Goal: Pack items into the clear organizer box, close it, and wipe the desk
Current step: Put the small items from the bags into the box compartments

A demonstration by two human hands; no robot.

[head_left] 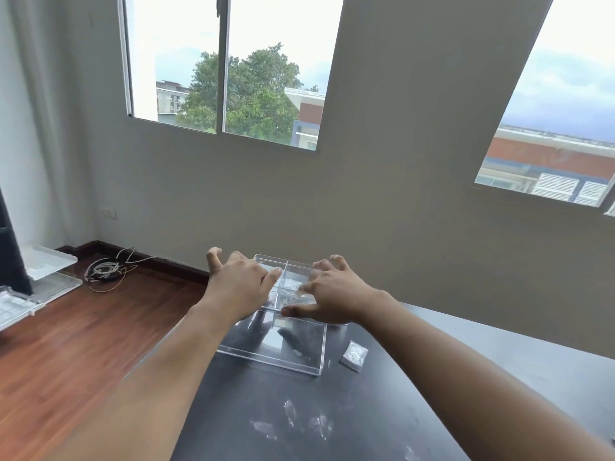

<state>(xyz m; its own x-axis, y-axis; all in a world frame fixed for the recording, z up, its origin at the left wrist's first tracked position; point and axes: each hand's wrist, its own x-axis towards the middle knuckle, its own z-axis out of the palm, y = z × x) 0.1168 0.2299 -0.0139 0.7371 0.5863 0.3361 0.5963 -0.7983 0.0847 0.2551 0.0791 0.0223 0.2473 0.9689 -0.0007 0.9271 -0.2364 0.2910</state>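
Head view shows both hands, left hand (238, 282) and right hand (332, 296), spread-fingered over the clear organizer box (276, 327) at the desk (432, 377) edge, apparently gripping nothing, likely steadying it for packing, one small packet (354, 356) lying just beside it.

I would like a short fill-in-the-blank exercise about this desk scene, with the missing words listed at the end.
1. The clear plastic organizer box stands on a dark desk whose colour is ____.
2. A small packet of clear beads lies on the desk to the ____ of the box.
3. Both hands, left hand and right hand, reach over the box with fingers ____.
4. White smudges mark the desk ____ the camera than the box.

Missing words: black; right; spread; nearer
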